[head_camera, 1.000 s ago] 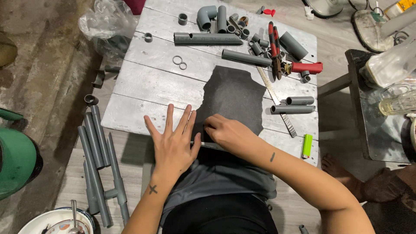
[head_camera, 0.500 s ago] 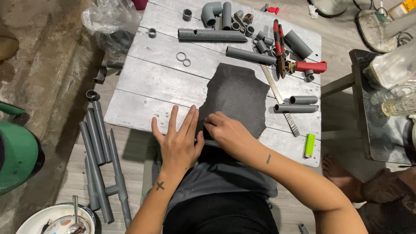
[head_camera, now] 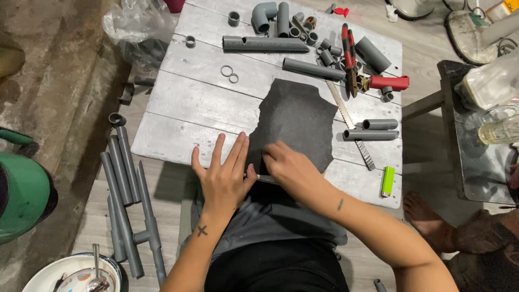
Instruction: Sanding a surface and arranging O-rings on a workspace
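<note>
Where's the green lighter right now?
In the head view, the green lighter lies near the table's near right corner, right of the dark sheet and below the saw blade.

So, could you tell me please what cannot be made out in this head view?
- Tool under the right hand: only a thin metal tip shows; the hand hides the rest.
- Near edge of the dark sheet: covered by both hands, the left hand lying flat.
- Bowl contents: cut off by the frame's bottom edge.

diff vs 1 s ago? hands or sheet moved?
Barely any change. The left hand still lies flat by the dark sheet, and the right hand still presses a thin tool at its near edge. The sheet, grey pipes and red-handled cutter stayed put; only the view shifted slightly.
</note>
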